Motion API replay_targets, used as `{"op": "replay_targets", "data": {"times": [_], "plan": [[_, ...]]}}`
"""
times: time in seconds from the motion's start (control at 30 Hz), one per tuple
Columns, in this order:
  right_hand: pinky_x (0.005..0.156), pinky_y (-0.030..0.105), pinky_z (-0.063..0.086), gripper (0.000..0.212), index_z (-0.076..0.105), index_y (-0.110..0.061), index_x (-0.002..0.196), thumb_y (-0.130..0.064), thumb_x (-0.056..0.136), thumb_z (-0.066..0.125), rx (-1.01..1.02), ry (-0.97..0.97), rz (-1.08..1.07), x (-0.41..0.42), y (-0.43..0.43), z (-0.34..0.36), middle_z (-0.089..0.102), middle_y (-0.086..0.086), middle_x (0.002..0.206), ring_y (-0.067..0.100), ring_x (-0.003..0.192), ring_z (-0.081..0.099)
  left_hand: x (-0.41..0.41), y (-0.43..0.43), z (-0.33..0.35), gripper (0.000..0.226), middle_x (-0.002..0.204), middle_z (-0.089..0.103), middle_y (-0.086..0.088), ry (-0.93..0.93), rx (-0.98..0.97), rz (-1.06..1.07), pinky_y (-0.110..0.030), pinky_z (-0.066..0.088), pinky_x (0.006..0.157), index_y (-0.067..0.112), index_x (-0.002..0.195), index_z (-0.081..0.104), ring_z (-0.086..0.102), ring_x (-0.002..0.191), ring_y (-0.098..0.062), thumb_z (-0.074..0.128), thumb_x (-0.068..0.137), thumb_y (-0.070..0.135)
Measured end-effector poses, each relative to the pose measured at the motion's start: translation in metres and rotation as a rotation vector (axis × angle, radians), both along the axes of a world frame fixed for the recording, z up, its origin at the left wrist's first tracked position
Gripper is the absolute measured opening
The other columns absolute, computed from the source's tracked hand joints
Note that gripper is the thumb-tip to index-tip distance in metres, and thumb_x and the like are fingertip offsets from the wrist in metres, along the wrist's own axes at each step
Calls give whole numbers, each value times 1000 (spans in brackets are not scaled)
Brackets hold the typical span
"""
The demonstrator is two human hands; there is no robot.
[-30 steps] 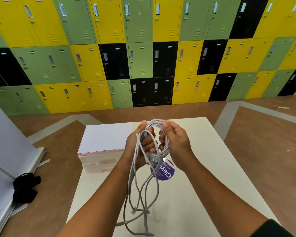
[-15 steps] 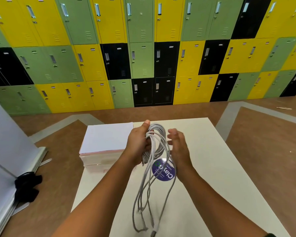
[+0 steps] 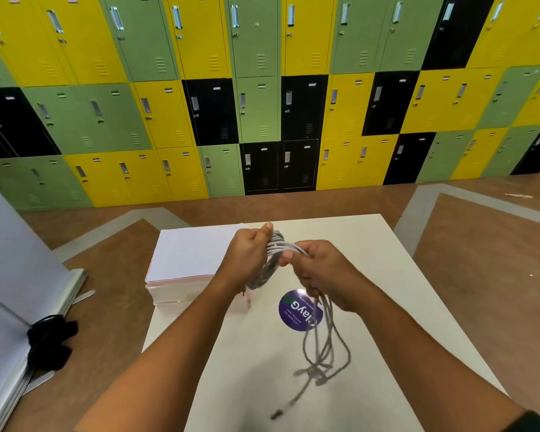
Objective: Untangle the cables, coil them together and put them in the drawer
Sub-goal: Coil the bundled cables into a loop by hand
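Head view: the grey cables [image 3: 275,249] are held over the middle of the counter [image 3: 387,294], between both hands. The left hand [image 3: 248,258], at 9 o'clock of the bundle, has its fingers curled tight round the coiled loops, thumb on top. The right hand [image 3: 325,275], at 3 o'clock and just beside the coil, grips the strands in a closed fist. The loose ends [image 3: 323,350] hang from it toward 6 o'clock, blurred; whether they touch the counter cannot be told. A round purple sticker [image 3: 295,311] lies under that fist. The counter's far edge runs near the hands at 12 o'clock and its right edge is well apart at 3 o'clock. A flat white box [image 3: 194,254] sits at 9 o'clock, near the left wrist. Both forearms reach in from 6 o'clock, converging.
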State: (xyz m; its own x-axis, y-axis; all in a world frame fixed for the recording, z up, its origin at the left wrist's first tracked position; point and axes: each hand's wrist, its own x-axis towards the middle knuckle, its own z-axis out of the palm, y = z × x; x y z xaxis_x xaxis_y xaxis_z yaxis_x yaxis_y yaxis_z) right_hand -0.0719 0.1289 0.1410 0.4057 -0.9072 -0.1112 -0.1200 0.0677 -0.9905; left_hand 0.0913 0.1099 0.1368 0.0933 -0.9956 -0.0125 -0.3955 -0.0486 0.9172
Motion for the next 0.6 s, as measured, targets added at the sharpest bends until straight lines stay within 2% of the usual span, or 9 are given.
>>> {"op": "replay_targets", "data": {"times": [0.07, 0.2, 0.27, 0.37, 0.47, 0.6], "plan": [[43, 23, 25, 23, 67, -7, 83, -23, 98, 61, -86, 109, -37, -2, -8, 7, 38, -5, 50, 10, 44, 29, 2, 3, 2, 57, 49, 46, 2, 141, 131, -100, -24, 33, 49, 12, 66, 59, 40, 48, -14, 38, 103, 51], [52, 28, 35, 28, 69, -11, 77, -33, 94, 65, -332, 363, -56, -4, -21, 20, 49, -7, 52, 8, 50, 40, 8, 9, 3, 64, 56, 24, -1, 436, 375, -302, -25, 20, 48, 11, 71, 55, 20, 47, -13, 37, 95, 68], [56, 33, 38, 29, 69, -12, 77, -37, 92, 66, -369, 446, -53, -7, -26, 23, 52, -4, 56, 10, 54, 44, 12, 10, 0, 58, 57, 22, 1, 525, 422, -394, -24, 21, 47, 13, 74, 55, 19, 47, -11, 42, 93, 66], [54, 31, 36, 32, 68, -13, 78, -42, 92, 65, -357, 532, -32, -11, -31, 22, 49, -3, 56, 10, 53, 43, 15, 11, -3, 46, 53, 27, 3, 566, 407, -453, -22, 27, 45, 13, 75, 56, 23, 43, -9, 51, 92, 56], [50, 28, 34, 37, 66, -7, 81, -42, 93, 65, -326, 536, 24, -14, -33, 18, 46, -2, 56, 6, 48, 39, 13, 12, -6, 43, 56, 26, 1, 568, 383, -438, -23, 25, 47, 14, 74, 54, 22, 43, -10, 52, 95, 52], [46, 25, 34, 38, 67, -1, 91, -39, 91, 68, -128, 346, 111, -26, -36, 20, 46, 4, 61, 10, 49, 38, 14, 13, -8, 44, 57, 22, 0, 612, 393, -412, -22, 26, 45, 16, 72, 50, 18, 44, -11, 51, 94, 53]]}}
